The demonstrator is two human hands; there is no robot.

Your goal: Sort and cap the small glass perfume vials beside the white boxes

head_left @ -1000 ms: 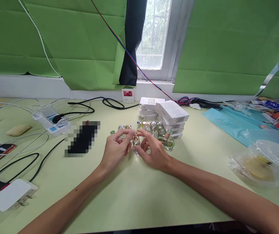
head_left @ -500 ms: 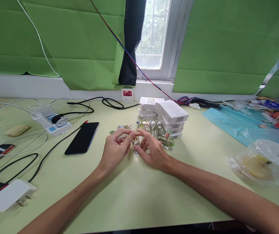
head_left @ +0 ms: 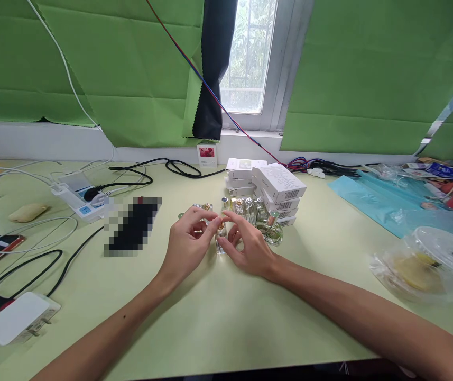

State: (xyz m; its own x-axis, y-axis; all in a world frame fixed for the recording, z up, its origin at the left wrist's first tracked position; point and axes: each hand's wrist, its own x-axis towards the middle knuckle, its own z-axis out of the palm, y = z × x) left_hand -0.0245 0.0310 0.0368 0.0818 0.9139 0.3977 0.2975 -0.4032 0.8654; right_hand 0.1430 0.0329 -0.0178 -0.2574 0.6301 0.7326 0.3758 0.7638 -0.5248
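Note:
A small clear glass perfume bottle (head_left: 221, 245) with a gold-coloured neck stands upright on the table between my hands. The fingertips of my left hand (head_left: 190, 235) are pinched together at its top. My right hand (head_left: 250, 244) curls round its right side, index finger at the top and thumb low against the glass. Just behind my fingers several similar small bottles (head_left: 250, 209) are grouped. A rounded bottle (head_left: 270, 233) with a green-topped cap lies by my right knuckles. More glass pieces show partly behind my left hand.
White boxes (head_left: 279, 182) are stacked behind the bottles. To the left lie a blurred dark phone (head_left: 133, 227), a power strip (head_left: 85, 203), cables and a white charger (head_left: 20, 317). On the right are a lidded plastic cup (head_left: 448, 254) and a blue sheet (head_left: 372, 196).
Both hands stay at the same bottle, with only a very slight shift of the left hand. The phone on the left now appears pixelated.

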